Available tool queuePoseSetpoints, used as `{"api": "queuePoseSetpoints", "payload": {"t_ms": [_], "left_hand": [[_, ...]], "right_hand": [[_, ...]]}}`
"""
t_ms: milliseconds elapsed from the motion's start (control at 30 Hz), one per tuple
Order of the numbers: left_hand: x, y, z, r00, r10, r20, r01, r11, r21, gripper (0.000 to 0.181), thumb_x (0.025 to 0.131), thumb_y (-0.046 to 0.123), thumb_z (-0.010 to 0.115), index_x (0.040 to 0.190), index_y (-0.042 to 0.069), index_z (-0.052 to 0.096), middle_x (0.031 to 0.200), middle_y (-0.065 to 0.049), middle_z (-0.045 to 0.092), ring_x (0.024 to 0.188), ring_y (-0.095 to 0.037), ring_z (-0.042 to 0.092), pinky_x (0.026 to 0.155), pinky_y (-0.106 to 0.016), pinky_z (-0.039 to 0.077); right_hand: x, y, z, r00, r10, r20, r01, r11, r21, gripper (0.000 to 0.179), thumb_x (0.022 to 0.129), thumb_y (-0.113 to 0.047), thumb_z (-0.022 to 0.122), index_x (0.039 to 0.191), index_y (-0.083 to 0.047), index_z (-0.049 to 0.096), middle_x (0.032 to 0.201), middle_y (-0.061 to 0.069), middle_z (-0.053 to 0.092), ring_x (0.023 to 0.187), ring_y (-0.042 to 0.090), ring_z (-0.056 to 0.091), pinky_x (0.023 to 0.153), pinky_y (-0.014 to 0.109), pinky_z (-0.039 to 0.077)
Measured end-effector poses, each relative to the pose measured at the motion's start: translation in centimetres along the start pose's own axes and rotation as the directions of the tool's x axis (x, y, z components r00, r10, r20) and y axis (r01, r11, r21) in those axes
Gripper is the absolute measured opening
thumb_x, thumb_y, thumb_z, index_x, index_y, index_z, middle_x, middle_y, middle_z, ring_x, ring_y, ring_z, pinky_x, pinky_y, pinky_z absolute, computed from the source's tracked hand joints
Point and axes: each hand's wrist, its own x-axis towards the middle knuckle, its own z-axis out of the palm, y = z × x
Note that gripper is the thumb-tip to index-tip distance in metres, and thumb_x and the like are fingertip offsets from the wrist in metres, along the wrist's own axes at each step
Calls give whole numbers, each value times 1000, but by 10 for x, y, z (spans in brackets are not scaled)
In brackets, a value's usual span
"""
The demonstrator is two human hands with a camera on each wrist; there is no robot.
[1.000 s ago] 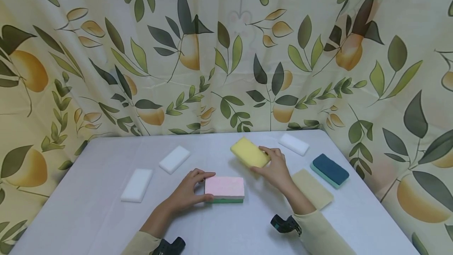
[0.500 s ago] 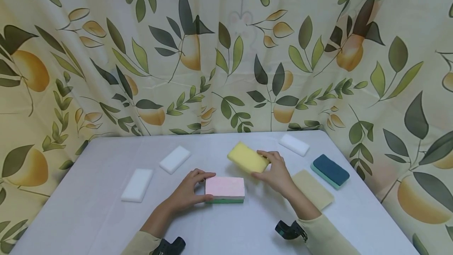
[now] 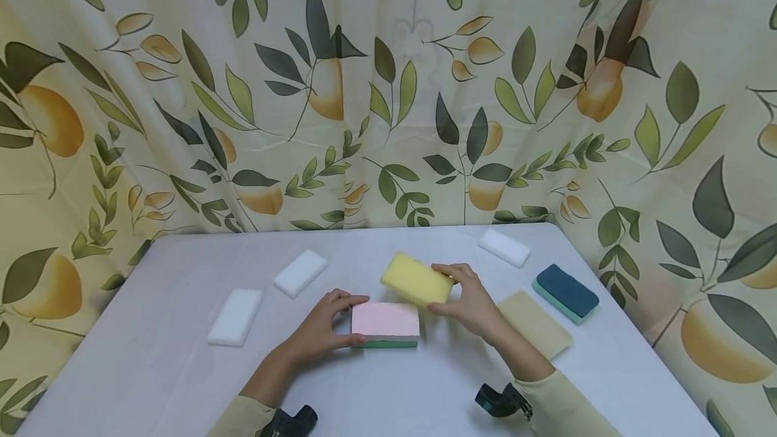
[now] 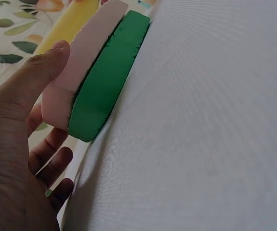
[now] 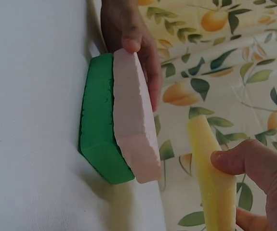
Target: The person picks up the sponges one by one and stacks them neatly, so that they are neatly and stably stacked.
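Observation:
A pink sponge [image 3: 385, 319] lies flat on top of a green sponge [image 4: 108, 79] at the middle of the table. My left hand [image 3: 320, 330] holds the left end of the pink sponge, thumb on the near side and forefinger on the far side. In the left wrist view the other fingers sit behind the stack. My right hand [image 3: 472, 305] pinches a yellow sponge [image 3: 413, 278] by its right end, thumb in front. That sponge is raised and tilted, just behind the pink one's far right corner, and overlaps it slightly in the head view.
Two white sponges [image 3: 235, 317] rest at the left, and another white sponge [image 3: 504, 247] at the back right. A flat beige sheet [image 3: 537, 326] lies beyond the right wrist. Beside it is a dark blue sponge [image 3: 567, 288] on a light green layer. A patterned curtain [image 3: 388, 154] hangs behind the table.
My right hand has brought the yellow sponge left and a little nearer, towards the pink sponge. The left hand and the pink and green stack have kept their place.

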Motion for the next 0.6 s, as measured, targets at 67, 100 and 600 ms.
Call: {"api": "queuePoseSetpoints", "payload": {"t_ms": [67, 100, 600], "left_hand": [[0, 0, 0, 1000, 4, -1, -4, 1000, 1, 69, 75, 44, 84, 135, 21, 60, 114, 8, 54, 107, -14, 49, 94, -38, 42], [0, 0, 0, 1000, 5, -1, -5, 1000, 1, 68, 75, 44, 84, 135, 22, 60, 114, 8, 54, 107, -14, 49, 94, -38, 42], [0, 0, 0, 1000, 7, -3, -7, 1000, -1, 67, 75, 45, 83, 135, 26, 60, 114, 8, 54, 107, -13, 49, 94, -38, 42]], "right_hand": [[-1, -1, 0, 1000, -16, 13, 16, 1000, -3, 71, 73, -17, 85, 138, -11, 56, 133, 12, 50, 117, 32, 46, 92, 45, 39], [-1, -1, 1, 1000, -18, 17, 18, 1000, -5, 72, 72, -17, 85, 138, -11, 57, 132, 11, 50, 117, 31, 46, 93, 45, 39], [-6, -4, 7, 995, -68, 77, 71, 997, -36, 76, 69, -17, 88, 138, -14, 57, 130, 9, 50, 126, 34, 44, 103, 59, 37]]}}
